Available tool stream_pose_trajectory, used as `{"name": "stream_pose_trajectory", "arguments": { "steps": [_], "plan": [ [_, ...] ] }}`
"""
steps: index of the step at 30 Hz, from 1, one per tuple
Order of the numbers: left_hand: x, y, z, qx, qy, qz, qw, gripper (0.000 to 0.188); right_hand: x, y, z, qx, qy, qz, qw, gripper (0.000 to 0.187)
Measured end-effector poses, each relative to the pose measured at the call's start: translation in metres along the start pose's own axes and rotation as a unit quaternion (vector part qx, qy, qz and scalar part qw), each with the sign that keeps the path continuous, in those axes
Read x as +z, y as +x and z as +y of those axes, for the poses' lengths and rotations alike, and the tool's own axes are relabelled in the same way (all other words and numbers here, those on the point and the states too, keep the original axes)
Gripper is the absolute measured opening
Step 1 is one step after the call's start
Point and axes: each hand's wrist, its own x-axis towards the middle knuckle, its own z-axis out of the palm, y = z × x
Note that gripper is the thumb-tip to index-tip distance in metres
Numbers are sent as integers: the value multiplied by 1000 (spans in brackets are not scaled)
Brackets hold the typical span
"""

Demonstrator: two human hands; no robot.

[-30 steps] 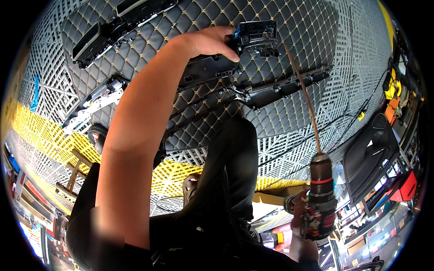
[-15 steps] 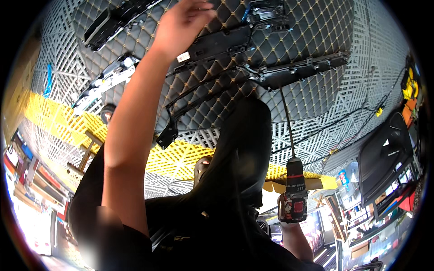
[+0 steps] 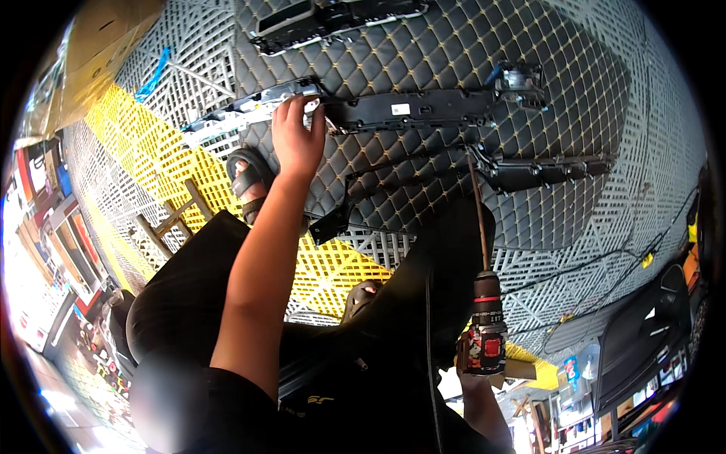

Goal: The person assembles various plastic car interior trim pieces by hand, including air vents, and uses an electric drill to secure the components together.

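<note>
My left hand (image 3: 299,144) reaches over the quilted mat, with its fingers bent around the inner end of a silvery-backed trim strip (image 3: 249,108). Beside those fingers begins a long black trim panel (image 3: 370,110) with a white label. My right hand (image 3: 475,384), low on the right, grips a black and red cordless drill (image 3: 485,333) from below. A long thin bit (image 3: 480,219) runs up from its chuck, and the tip appears close to a black trim piece with clips (image 3: 529,172). Whether the tip touches that piece I cannot tell.
The black diamond-quilted mat (image 3: 431,60) lies on grey and yellow grid flooring (image 3: 333,280). Another black trim part (image 3: 340,23) lies at the far edge. A wooden stool (image 3: 178,216) and a cardboard box (image 3: 98,60) are on the left; a cable (image 3: 582,268) crosses the right side.
My left hand has come down from above the mat onto the trim strip's end. The view has shifted left. The drill stays in my right hand, bit pointing away from me.
</note>
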Motion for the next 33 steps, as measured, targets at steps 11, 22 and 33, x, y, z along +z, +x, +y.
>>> {"name": "stream_pose_trajectory", "arguments": {
  "steps": [11,22,33],
  "plan": [
    [10,156,-49,147,224,-108,957,91,42,29,22,-161,-694,142,687,32],
    [-4,230,-40,79,174,-284,940,87,100,61,27,-282,-890,-9,358,25],
    [6,184,-43,285,147,11,947,56,94,56,30,-276,-884,20,378,24]
  ]
}}
